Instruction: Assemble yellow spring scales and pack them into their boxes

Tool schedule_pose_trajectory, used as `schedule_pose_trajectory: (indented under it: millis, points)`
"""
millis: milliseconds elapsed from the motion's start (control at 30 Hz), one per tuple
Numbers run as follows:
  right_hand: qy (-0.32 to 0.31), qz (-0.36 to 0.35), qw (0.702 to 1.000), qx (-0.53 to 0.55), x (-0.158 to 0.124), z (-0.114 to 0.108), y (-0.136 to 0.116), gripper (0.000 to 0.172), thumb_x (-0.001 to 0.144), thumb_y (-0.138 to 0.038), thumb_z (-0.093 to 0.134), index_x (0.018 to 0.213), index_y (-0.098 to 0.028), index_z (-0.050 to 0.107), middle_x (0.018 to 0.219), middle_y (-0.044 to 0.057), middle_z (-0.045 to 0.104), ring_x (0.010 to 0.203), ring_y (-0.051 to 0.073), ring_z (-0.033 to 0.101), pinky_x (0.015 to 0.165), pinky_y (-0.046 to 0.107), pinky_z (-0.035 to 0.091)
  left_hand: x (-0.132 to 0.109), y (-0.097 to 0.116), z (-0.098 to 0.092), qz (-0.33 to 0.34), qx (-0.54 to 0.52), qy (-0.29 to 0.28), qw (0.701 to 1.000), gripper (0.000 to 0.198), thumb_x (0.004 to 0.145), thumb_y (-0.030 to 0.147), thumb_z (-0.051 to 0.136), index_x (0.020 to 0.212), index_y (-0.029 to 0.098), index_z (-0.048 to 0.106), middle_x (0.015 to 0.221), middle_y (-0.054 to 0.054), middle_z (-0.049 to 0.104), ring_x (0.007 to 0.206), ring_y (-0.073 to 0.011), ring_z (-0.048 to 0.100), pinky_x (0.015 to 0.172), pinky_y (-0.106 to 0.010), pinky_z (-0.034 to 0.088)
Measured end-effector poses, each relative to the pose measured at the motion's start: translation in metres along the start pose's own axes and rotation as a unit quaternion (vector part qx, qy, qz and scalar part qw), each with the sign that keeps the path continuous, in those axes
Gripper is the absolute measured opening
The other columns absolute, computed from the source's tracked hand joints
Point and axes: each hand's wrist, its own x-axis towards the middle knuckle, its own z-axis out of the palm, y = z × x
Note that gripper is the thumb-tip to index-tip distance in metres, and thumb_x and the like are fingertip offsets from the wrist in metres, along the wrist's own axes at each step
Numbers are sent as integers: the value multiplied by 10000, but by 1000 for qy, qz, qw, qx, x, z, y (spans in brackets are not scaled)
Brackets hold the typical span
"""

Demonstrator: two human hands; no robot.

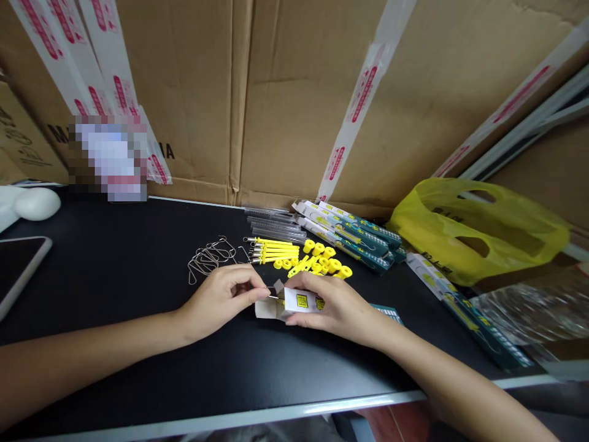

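Note:
My right hand [340, 307] is wrapped round a slim white and teal cardboard box [300, 301], which lies almost level with its end flaps open to the left. At that open end, the thumb and fingers of my left hand [227, 293] pinch a thin metal wire piece [273, 297]; its far end goes into or behind the box mouth, I cannot tell which. Just beyond my left hand lies a tangle of bent wire hooks [209, 258]. Yellow rods with metal tips [276, 250] lie side by side behind the box, near loose yellow plastic caps [329, 265].
Clear plastic tubes [273, 224] and several similar boxes [350, 233] lie at the back. On the right are a yellow plastic bag [469, 227], another box [469, 310] and clear wrapping [529, 307]. A tablet-like device [21, 270] sits left. Large cartons [285, 110] stand behind the black table [184, 380].

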Motion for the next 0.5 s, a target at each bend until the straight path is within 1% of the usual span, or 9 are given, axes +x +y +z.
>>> schedule_pose_trajectory:
  millis: [100, 267, 400, 500]
  points:
    - [4, -3, 1000, 5, 0, 2, -1, 418, 803, -520, 630, 1066, -206, 548, 899, 24, 673, 748, 146, 614, 621, 223, 421, -1, -1, 4, -14, -26, -4, 1000, 228, 852, 318, 600, 693, 161, 648, 720, -4, 604, 653, -109, 527, 576, -211, 387]
    - [18, 2, 1000, 7, 0, 4, -2, 433, 804, -510, 635, 1091, -200, 540, 962, 53, 679, 805, 170, 637, 682, 248, 458, -2, -2, 11, -35, -58, -5, 998, 245, 842, 335, 599, 682, 156, 643, 725, -7, 586, 653, -111, 522, 568, -211, 402]
    - [22, -12, 1000, 7, 0, 4, -6, 423, 798, -496, 649, 1079, -200, 539, 965, 49, 682, 804, 166, 641, 679, 245, 458, -3, 0, 15, -16, -59, -19, 998, 191, 826, 266, 606, 672, 163, 655, 768, -9, 574, 720, -119, 542, 619, -215, 420]
    - [12, -23, 1000, -8, 0, 8, -10, 417, 800, -496, 646, 1074, -201, 534, 949, 45, 682, 796, 165, 640, 670, 243, 451, -5, 3, 16, -22, -64, -37, 997, 165, 805, 206, 605, 652, 166, 652, 821, -8, 545, 729, -111, 533, 609, -206, 418]
